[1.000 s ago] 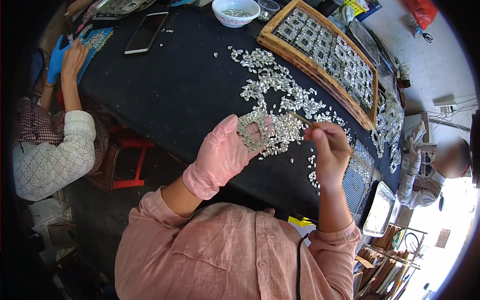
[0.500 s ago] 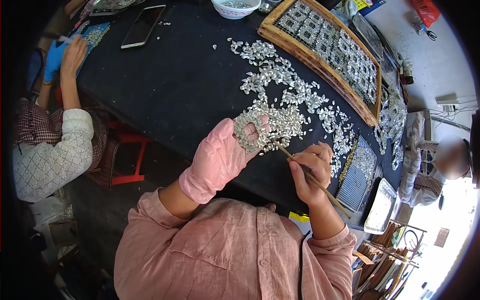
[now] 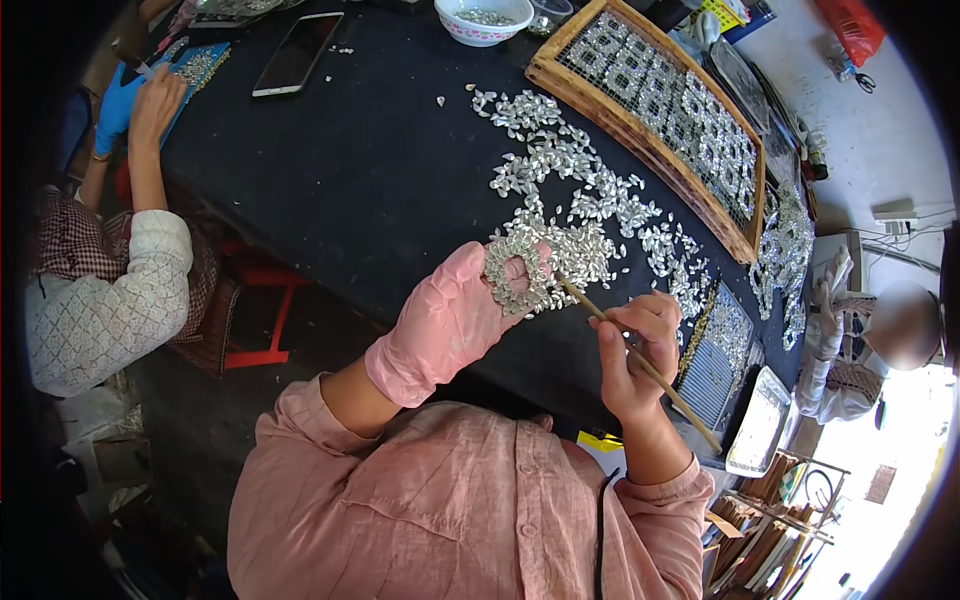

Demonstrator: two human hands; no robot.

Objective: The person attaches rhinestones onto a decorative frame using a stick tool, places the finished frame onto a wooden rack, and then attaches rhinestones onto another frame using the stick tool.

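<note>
My left hand [image 3: 445, 320], in a pink glove, grips a ring-shaped ornament [image 3: 503, 292] set with small clear stones; glove shows through its centre hole. Bare and closed, my right hand [image 3: 640, 355] holds a thin wooden stick [image 3: 675, 402] like a pencil. The stick's tip is at the edge of a pile of silvery drop-shaped stones [image 3: 585, 252], just right of the ornament. More of these stones spread up the black tabletop [image 3: 350, 190]. I cannot tell whether the tip touches one.
A wood-framed mesh tray [image 3: 640, 135] with stone-set pieces stands at upper right. Beside my right hand are a ridged tray [image 3: 712, 350] and a white tray [image 3: 762, 425]. A phone [image 3: 298, 55] and a bowl [image 3: 484, 22] lie farther back. A co-worker's gloved hand [image 3: 117, 108] works at left.
My left hand and the ornament have shifted slightly right in view. My right hand and the stick have also moved a little right and down. The whole scene has shifted slightly too.
</note>
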